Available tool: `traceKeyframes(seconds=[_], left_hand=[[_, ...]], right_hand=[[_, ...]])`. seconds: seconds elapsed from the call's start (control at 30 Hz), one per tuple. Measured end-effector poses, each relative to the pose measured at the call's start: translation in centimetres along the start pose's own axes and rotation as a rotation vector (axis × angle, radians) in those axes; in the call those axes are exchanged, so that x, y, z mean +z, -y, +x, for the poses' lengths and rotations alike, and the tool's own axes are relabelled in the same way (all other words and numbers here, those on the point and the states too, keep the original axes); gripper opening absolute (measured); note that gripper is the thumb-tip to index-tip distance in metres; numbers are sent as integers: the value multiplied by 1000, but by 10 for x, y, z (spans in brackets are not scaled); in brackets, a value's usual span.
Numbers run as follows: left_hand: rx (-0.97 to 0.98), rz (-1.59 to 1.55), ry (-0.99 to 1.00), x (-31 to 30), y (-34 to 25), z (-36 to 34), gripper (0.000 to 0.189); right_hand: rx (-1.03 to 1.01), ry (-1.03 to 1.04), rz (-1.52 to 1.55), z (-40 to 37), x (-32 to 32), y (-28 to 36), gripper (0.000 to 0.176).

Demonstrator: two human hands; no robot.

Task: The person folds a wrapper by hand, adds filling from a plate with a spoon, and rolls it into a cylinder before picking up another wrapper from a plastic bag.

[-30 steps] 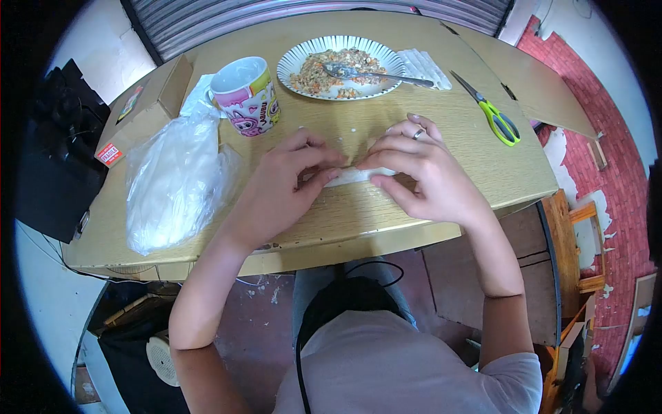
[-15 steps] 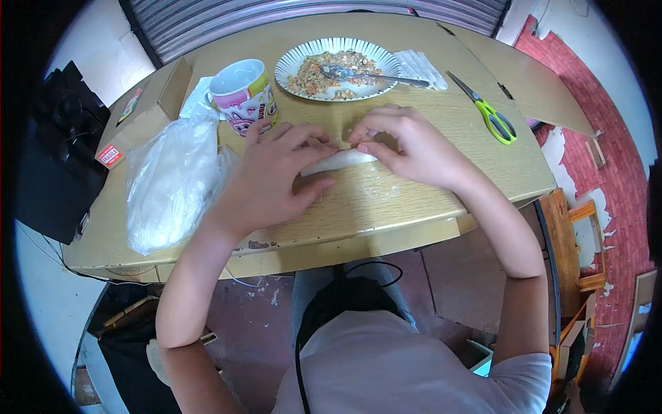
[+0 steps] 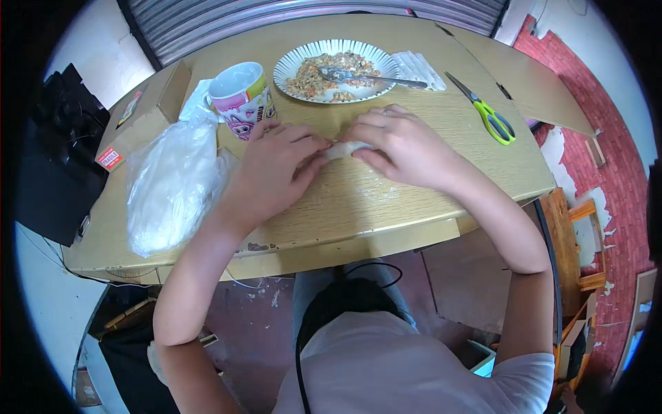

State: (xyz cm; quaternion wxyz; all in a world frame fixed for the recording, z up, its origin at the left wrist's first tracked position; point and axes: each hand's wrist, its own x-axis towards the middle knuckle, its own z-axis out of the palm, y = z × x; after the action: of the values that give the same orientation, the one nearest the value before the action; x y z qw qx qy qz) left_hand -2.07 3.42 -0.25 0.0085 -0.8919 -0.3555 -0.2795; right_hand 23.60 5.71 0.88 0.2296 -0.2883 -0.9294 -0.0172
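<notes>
A thin white roll (image 3: pixel 347 149) lies on the wooden table (image 3: pixel 386 207) between my two hands. My left hand (image 3: pixel 283 165) has its fingers closed around the roll's left end. On the right end, my right hand (image 3: pixel 396 145) grips the roll between thumb and fingers. Beyond the hands is a white fluted plate (image 3: pixel 281 69) with a chopped filling (image 3: pixel 310 77) and a metal spoon (image 3: pixel 372 77). Several finished white rolls (image 3: pixel 418 70) lie side by side at the plate's right.
A colourful mug (image 3: pixel 241 100) stands beyond my left hand. Left of it are a clear plastic bag (image 3: pixel 172 186) with white contents and a cardboard box (image 3: pixel 141 114). Green-handled scissors (image 3: pixel 495 121) lie at the right. The table's near edge is chipped.
My left hand's fingers have drawn together around the roll's left end, and its thumb has moved up. My right hand has closed in slightly; less of the roll shows.
</notes>
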Motion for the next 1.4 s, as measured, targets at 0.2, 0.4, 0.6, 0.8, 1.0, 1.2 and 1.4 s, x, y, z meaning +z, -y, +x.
traceKeyframes(seconds=[0.2,0.4,0.6,0.8,1.0,1.2,1.4], left_hand=[[-58,-14,-8,0,-1,5,19],[-124,-136,33,-8,-5,27,23],[-11,-247,-269,-20,-24,57,50],[-77,-290,-223,-8,-31,30,45],[-103,-223,-48,12,-20,22,40],[-96,-207,5,16,-17,16,38],[-119,-231,46,18,-19,16,36]], right_hand=[[-36,-15,-125,4,2,6,20],[-23,11,-217,3,-13,11,22],[418,-206,69,-6,-75,-45,29],[868,-256,217,-12,-78,-199,34],[1056,-178,-27,-13,-46,-255,37],[1209,-103,-100,-6,-38,-225,38],[1259,-88,-196,-5,-31,-227,33]])
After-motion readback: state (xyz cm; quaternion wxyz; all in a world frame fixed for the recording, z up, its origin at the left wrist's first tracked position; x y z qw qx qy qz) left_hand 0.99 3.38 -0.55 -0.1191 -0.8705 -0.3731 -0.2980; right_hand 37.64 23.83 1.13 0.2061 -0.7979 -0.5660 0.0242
